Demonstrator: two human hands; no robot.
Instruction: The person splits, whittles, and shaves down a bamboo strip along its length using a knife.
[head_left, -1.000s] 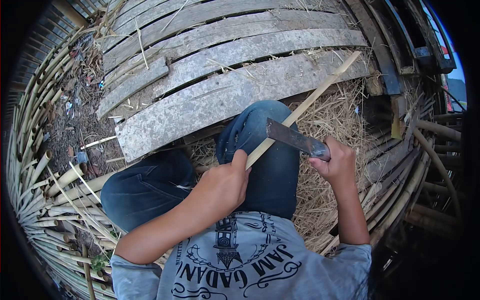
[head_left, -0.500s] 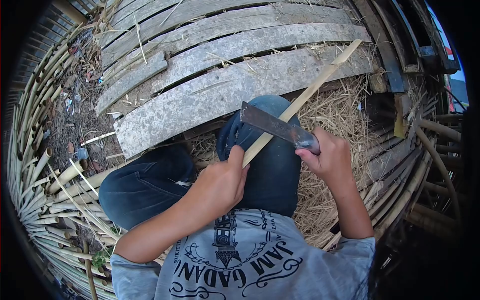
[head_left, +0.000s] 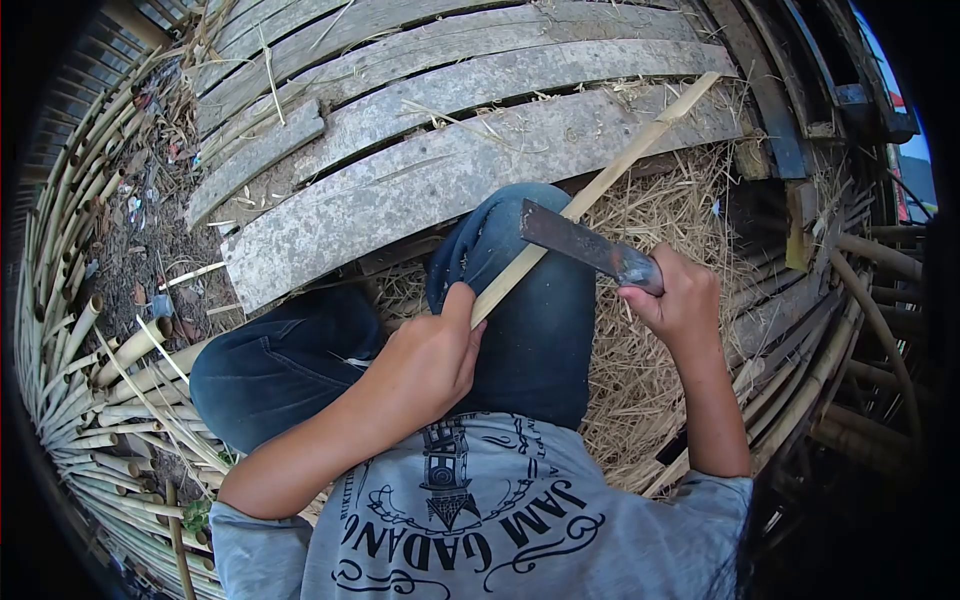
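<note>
A long pale bamboo strip (head_left: 625,160) runs from my left hand (head_left: 430,352) across my raised knee toward the upper right, its far end over the planks. The fingers of my left hand are closed round its near end. In my right hand (head_left: 674,298) is the handle of a dark, wide-bladed knife (head_left: 572,240). The blade lies across the strip just above my thigh, its square tip pointing left. Part of the knife's handle is hidden by my fingers.
Weathered wooden planks (head_left: 400,205) with gaps between them stretch ahead. Thin shavings (head_left: 640,400) are heaped right of my leg. Bamboo poles (head_left: 120,445) lie along the left side, and more poles (head_left: 878,262) with dark timber stand at the right.
The knife first slid left and down along the strip, then moved back up and right. My left hand has shifted slightly left and down with the strip's near end.
</note>
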